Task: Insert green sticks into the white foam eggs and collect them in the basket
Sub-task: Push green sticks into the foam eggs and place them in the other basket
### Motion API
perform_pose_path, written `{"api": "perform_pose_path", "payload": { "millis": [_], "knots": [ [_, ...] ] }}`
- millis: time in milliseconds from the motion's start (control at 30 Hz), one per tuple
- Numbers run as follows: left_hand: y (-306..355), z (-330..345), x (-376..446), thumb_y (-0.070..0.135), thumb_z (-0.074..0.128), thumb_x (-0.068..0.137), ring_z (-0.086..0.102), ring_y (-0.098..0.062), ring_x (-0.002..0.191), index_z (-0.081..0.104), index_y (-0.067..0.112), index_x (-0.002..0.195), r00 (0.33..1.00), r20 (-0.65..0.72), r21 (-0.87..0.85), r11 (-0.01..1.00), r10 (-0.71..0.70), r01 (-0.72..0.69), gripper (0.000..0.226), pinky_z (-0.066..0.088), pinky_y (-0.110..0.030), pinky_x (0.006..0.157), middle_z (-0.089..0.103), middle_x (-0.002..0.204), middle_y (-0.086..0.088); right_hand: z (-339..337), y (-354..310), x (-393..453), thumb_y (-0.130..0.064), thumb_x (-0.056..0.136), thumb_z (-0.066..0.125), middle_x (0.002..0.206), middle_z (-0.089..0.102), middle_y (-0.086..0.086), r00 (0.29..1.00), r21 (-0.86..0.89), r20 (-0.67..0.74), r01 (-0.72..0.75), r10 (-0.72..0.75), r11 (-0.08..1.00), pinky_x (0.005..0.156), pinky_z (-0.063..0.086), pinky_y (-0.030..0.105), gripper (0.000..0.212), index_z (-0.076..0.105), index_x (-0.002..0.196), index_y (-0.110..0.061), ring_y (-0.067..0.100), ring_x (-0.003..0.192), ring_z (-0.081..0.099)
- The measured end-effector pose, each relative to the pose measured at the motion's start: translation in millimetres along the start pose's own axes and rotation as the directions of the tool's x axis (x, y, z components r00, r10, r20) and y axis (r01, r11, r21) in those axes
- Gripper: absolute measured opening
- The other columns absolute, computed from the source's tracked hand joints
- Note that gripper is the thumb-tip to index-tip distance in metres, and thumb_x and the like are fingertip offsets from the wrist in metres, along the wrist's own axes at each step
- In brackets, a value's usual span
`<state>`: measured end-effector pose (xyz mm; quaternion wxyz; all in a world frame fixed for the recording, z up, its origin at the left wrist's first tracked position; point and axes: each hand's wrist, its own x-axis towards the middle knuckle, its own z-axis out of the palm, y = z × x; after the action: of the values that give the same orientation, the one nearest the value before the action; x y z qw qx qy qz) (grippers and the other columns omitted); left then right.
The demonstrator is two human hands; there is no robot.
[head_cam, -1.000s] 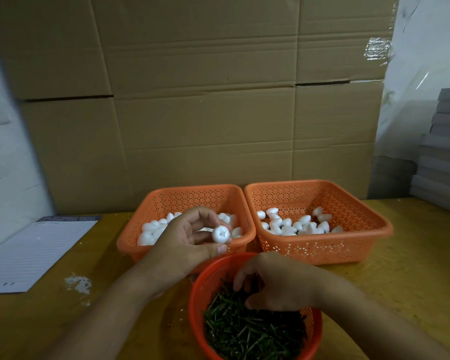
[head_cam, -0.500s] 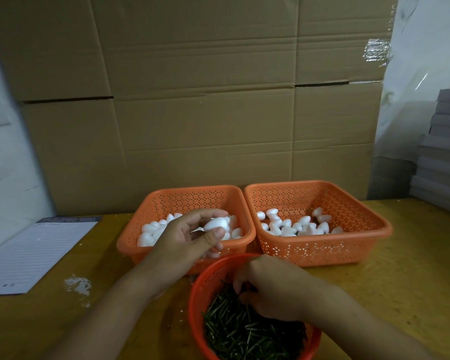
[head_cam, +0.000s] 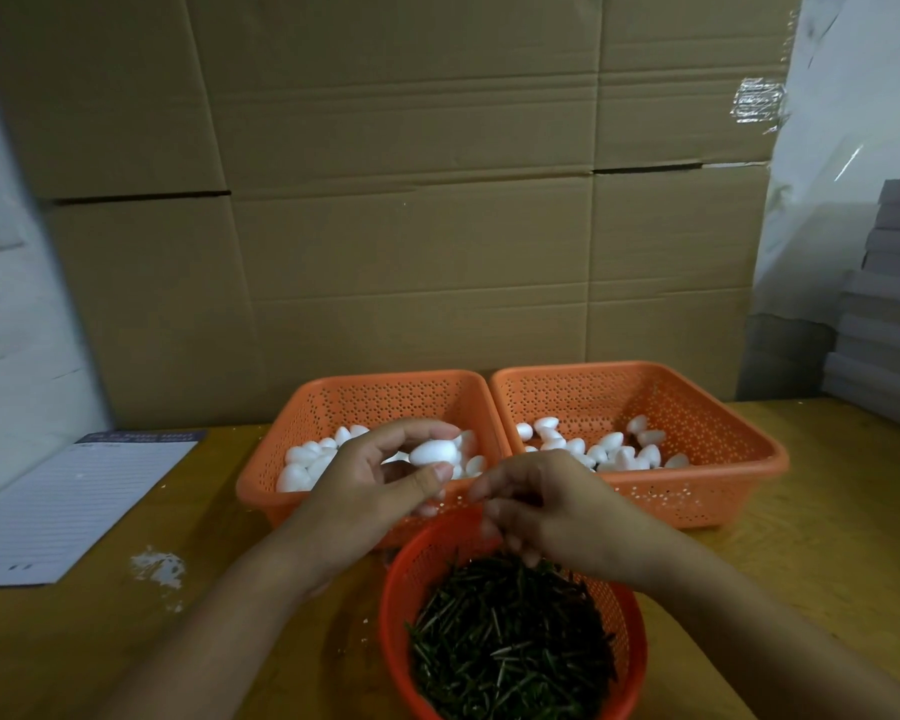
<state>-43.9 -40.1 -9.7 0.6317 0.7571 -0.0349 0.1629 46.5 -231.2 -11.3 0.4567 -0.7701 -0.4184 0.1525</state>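
Foam egg [head_cam: 434,452] is being pinched between the left hand [head_cam: 370,491]'s thumb and fingertips above the left basket [head_cam: 281,459], presumably readied for a stick. Right hand [head_cam: 552,511] is hovering curled over the round basket [head_cam: 406,569] of green sticks [head_cam: 510,646]; whether it is pinching one, I cannot tell.

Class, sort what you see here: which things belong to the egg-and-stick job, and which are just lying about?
Part of the job:
- foam egg gripped in the left hand
- right hand above the green sticks
- round red basket
- left orange basket
- right orange basket

Lying about:
- lined notepad
- white crumbs
- cardboard boxes
- grey stack
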Motion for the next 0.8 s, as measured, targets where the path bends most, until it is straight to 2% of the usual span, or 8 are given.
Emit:
{"api": "perform_pose_path", "payload": {
  "millis": [67,133,267,400,500,667,800],
  "knots": [
    [0,0,1,0.026,0.072,0.079,0.069,-0.011,0.084,0.075,0.034,0.106,1.0,-0.007,-0.005,1.0,0.0,0.0,0.029,0.057,-0.024,0.074,0.074,0.099,0.0,-5,-3,0,0.003,0.098,0.055,0.083,0.073,0.004,1.0,0.241,0.007,-0.016,0.014,0.97,0.062,0.054,0.02,0.017,0.066,0.099,-0.009,0.011,0.069,0.067],
    [-1,0,1,0.022,0.072,0.082,0.069,-0.011,0.083,0.075,0.034,0.106,1.0,-0.009,-0.008,1.0,0.002,-0.002,0.027,0.057,-0.024,0.073,0.074,0.097,0.004,-9,-6,-1,0.003,0.095,0.059,0.089,0.075,0.011,0.999,0.448,0.004,-0.03,0.032,0.894,0.065,0.056,0.021,0.01,0.066,0.1,-0.002,0.015,0.074,0.069],
    [-2,0,2,0.019,0.071,0.084,0.069,-0.011,0.082,0.075,0.034,0.106,1.0,-0.013,-0.005,1.0,0.005,-0.005,0.027,0.058,-0.024,0.072,0.075,0.098,0.003,-11,-10,0,-0.008,0.078,0.072,0.083,0.072,0.015,0.995,0.676,-0.005,-0.069,0.099,0.734,0.057,0.056,0.018,0.021,0.069,0.098,-0.002,0.014,0.064,0.068],
    [-2,0,1,0.014,0.071,0.087,0.069,-0.013,0.083,0.075,0.031,0.108,1.0,-0.01,0.0,1.0,0.005,-0.004,0.028,0.058,-0.025,0.073,0.074,0.102,0.004,-14,-11,0,-0.016,0.071,0.078,0.079,0.072,0.013,0.993,0.762,0.011,-0.085,0.119,0.642,0.056,0.056,0.015,0.016,0.076,0.082,-0.005,0.011,0.063,0.069],
    [-2,1,1,0.024,0.072,0.08,0.07,-0.015,0.083,0.075,0.03,0.109,1.0,0.0,-0.011,1.0,0.003,-0.003,0.03,0.059,-0.026,0.073,0.073,0.106,0.004,-15,-10,1,-0.018,0.066,0.08,0.079,0.074,0.014,0.99,0.815,-0.004,-0.078,0.141,0.574,0.058,0.056,0.014,0.017,0.079,0.078,-0.006,0.012,0.069,0.073],
    [-3,1,1,0.025,0.073,0.078,0.071,-0.016,0.083,0.072,0.028,0.112,1.0,0.003,-0.014,1.0,-0.001,0.001,0.034,0.058,-0.025,0.073,0.072,0.111,0.004,-13,-6,2,-0.014,0.07,0.078,0.072,0.071,0.009,0.976,0.831,-0.086,-0.042,0.202,0.555,0.055,0.055,0.015,0.009,0.08,0.078,-0.01,0.009,0.061,0.068],
    [-4,1,2,0.022,0.074,0.076,0.071,-0.013,0.08,0.067,0.016,0.112,1.0,0.014,-0.008,1.0,-0.007,0.007,0.037,0.058,-0.024,0.07,0.074,0.11,0.006,-11,-7,3,-0.006,0.07,0.075,0.081,0.075,0.016,0.974,0.844,-0.095,-0.031,0.207,0.535,0.059,0.057,0.016,0.012,0.081,0.08,-0.005,0.017,0.072,0.075]
  ]
}}
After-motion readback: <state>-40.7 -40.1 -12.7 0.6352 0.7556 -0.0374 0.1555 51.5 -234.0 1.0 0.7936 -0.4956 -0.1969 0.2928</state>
